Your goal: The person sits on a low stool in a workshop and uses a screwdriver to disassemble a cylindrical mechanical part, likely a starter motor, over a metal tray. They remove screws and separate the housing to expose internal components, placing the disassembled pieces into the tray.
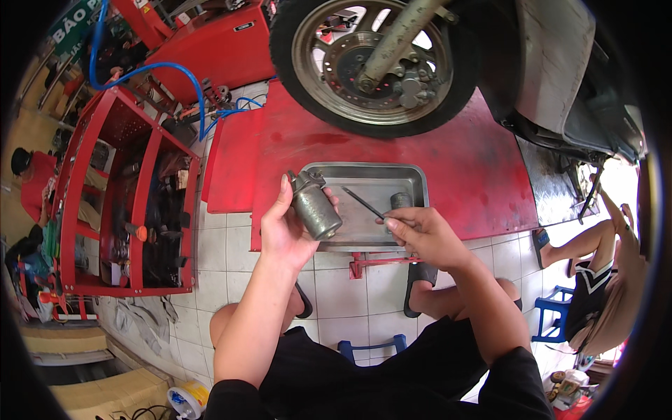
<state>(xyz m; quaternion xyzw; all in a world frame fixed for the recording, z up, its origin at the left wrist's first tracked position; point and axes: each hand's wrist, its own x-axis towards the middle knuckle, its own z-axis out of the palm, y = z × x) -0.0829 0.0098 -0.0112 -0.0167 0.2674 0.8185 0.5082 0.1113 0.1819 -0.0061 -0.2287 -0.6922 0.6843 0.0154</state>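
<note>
A worn grey metal cylinder with a mounting lug at its top, resembling a scooter starter motor, is held tilted in my left hand, fingers wrapped round it. My right hand pinches one end of a thin dark rod; its free end points up and left toward the motor, apart from it. I cannot make out the rod's exact kind. Both hands are over the near part of a metal tray. Inside the tray stands a small grey cylindrical part, its lower part hidden behind my right hand.
The tray rests on a red lift table, with a motorbike's front wheel above its far side. A red tool rack and blue air hose are left. Another person's leg and a blue stool are right.
</note>
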